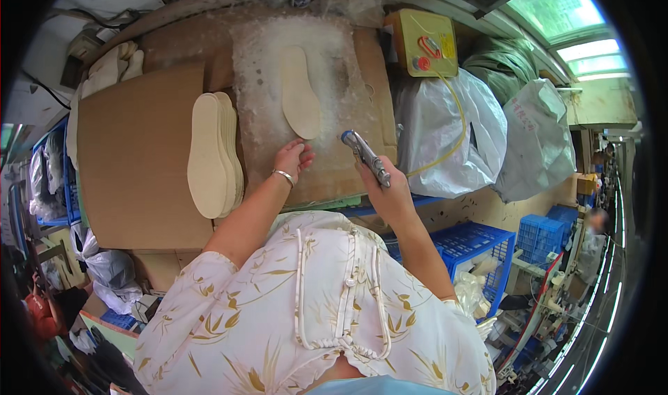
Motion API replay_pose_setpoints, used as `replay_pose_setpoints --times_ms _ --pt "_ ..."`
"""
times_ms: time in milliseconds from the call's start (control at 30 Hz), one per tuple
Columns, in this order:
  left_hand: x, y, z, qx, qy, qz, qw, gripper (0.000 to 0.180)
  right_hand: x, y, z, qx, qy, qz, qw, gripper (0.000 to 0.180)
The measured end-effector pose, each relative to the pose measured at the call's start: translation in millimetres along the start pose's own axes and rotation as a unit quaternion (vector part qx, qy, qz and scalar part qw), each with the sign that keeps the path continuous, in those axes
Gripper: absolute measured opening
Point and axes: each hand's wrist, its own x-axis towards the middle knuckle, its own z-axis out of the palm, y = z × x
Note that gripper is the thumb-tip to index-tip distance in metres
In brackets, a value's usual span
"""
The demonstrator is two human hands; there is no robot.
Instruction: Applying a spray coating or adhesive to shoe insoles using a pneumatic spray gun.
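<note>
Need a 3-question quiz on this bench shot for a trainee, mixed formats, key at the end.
1. Multiple choice: what does the person's right grip hold?
A) a pair of scissors
B) a silver tool with a blue tip
C) a wooden brush

2. True or false: the stack of insoles lies to the left of the single insole.

3. Fill in the colour: the hose leads up to a ____ container.

Key: 1. B; 2. True; 3. yellow
</note>
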Motion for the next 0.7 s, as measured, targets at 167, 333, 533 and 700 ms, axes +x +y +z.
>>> replay_pose_setpoints --times_ms 167,333,533,700 --pt "0 3 2 -0.003 0.009 -0.009 1.000 0.029 7 -13 -3 0.008 -0.034 -0.003 0.999 0.022" --pt "-2 5 3 -0.013 0.014 -0.006 1.000 0.028 -5 -10 -12 -0.021 -0.090 -0.003 0.996 0.022" --pt "-1 4 3 -0.013 0.014 -0.005 1.000 0.027 11 -9 -1 0.004 -0.082 0.002 0.997 0.022" --pt "7 8 7 -0.020 0.044 0.003 0.999 0.024 37 -14 5 0.015 -0.032 -0.001 0.999 0.022"
